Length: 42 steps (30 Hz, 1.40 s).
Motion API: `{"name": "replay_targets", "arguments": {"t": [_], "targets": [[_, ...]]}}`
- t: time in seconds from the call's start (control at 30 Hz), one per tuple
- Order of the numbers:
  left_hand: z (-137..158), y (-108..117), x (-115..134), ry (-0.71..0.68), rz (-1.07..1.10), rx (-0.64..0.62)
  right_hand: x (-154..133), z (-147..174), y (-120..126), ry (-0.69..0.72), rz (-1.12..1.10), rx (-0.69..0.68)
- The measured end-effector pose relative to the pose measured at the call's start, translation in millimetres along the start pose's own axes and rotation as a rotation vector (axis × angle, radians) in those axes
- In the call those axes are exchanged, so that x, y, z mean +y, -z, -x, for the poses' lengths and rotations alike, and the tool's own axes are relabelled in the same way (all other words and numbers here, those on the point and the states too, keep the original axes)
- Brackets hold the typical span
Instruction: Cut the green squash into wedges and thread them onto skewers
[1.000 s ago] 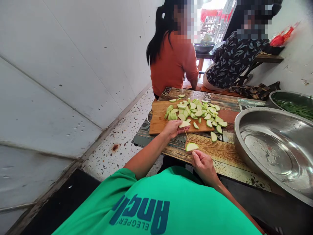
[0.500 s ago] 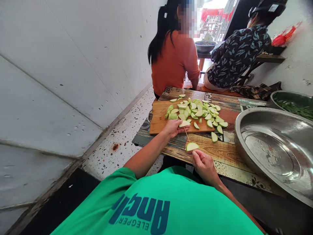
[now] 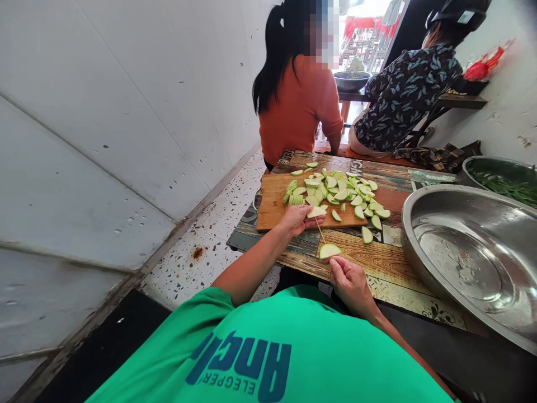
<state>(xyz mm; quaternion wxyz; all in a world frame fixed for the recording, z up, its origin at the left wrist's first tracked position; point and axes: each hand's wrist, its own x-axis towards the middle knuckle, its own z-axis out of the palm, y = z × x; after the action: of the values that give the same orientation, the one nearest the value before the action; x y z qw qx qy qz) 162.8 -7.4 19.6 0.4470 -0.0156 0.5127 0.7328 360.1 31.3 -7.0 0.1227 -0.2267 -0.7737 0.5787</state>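
From the head view: pinching a half-moon slice (image 3: 316,212) in the left hand (image 3: 296,220) over the near edge of the cutting board (image 3: 272,204); gripping a thin skewer (image 3: 320,230) in the right hand (image 3: 349,281), just below a second slice (image 3: 330,251), apparently threaded. Probably light, firm, moist, slightly slippery, liable to split; best held flat by the rind. To the right on the tabletop (image 3: 386,260), a wide steel basin (image 3: 457,229), wet-looking inside; behind it, a bowl (image 3: 476,166) of green vegetables (image 3: 509,187).
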Motion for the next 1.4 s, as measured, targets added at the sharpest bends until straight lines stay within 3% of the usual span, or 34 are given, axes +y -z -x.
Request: {"name": "replay_targets", "arguments": {"t": [1.4], "targets": [[0, 2, -12, -0.038, -0.026, -0.056, 10, -7, -10, -0.056, -0.074, 0.033]]}}
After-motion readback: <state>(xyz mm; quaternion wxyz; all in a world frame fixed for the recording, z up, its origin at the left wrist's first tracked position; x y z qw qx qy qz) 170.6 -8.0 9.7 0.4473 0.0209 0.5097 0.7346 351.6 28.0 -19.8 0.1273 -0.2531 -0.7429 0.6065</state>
